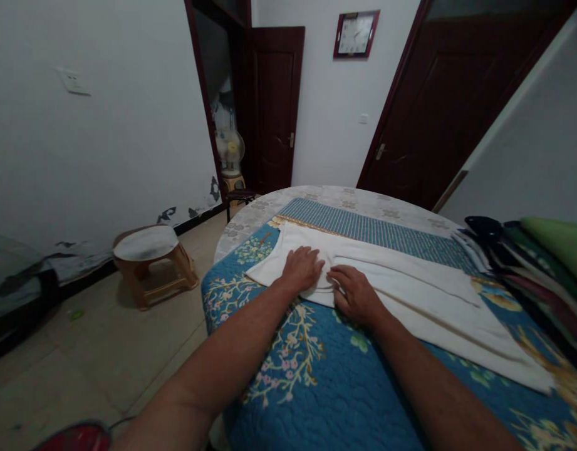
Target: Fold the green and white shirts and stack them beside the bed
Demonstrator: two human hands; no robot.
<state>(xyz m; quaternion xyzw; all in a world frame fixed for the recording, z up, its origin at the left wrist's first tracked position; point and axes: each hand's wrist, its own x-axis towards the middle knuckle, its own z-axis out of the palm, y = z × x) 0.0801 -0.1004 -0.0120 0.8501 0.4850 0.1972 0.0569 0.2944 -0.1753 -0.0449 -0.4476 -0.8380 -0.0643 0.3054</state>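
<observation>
A long white garment (420,283) lies spread across the blue quilted cover (288,369) on the table, with lengthwise folds running to the right. Its exact kind is unclear. My left hand (301,268) rests flat on the cloth near the left end, fingers stretched out. Close beside it, my right hand (354,291) has bent fingers and thumb closed on the garment near its front edge. The fingertips of both hands are a short gap apart.
A stack of folded clothes (542,263) sits at the table's right side. The round table (241,228) has a patterned white cloth beneath the quilt. A brown stool (147,269) stands on the floor at left, and a fan (230,150) is by the open door (276,106).
</observation>
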